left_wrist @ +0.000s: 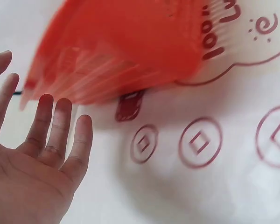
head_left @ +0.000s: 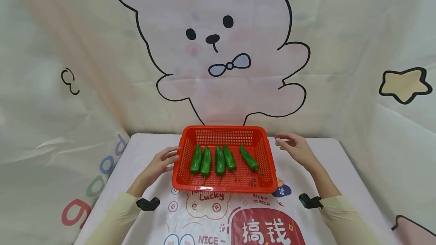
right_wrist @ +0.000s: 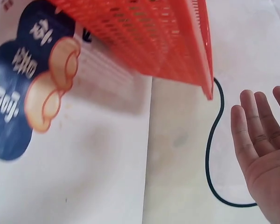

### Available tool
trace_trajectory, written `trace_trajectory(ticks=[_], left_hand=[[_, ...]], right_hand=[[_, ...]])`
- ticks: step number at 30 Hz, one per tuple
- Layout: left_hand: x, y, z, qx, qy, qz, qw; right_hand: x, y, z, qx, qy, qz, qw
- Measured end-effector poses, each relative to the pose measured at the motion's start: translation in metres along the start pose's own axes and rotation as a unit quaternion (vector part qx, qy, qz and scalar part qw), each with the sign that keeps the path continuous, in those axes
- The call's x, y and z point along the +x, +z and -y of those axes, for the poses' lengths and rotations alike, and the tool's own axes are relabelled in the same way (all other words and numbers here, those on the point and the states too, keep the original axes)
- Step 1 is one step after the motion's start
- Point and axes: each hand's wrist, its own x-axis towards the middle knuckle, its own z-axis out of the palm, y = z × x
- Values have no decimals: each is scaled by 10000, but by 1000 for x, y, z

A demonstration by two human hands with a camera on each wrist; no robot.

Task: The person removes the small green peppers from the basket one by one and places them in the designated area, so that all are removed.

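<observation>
A red plastic basket [head_left: 225, 189] with mesh walls sits on the table between the two hands. Inside it lie several long green peppers in a row, stems toward the front; the rightmost pepper [head_left: 249, 158] slants apart from the others. At the basket's left wall is the left hand [head_left: 159, 165], its fingertips right at the side. In the left wrist view that hand [left_wrist: 42, 154] shows its palm, fingers spread and holding nothing. The right hand [head_left: 297, 149] hovers off the basket's right side, a gap between them. Its fingers [right_wrist: 254, 121] are extended in the right wrist view.
The white table [head_left: 323, 154] carries a printed cover [head_left: 211, 233] with red lettering and drawings. Behind it hangs a curtain [head_left: 327, 29] with a cartoon bear, and similar cloth encloses both sides. Dark bands [head_left: 148, 204] with cameras circle the wrists.
</observation>
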Motion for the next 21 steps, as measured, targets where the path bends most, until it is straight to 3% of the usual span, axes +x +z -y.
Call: trace_trajectory(ticks=[6,13,21], left_hand=[[8,17,14,-62,-126,-205,9997],[10,21,17,224,94,-317,9992],[12,21,20,266,128,-317,9991]], right_hand=[[17,17,11,275,-10,158,9995],[30,32,26,639,-115,355,9973],[45,56,34,645,-371,479,9961]])
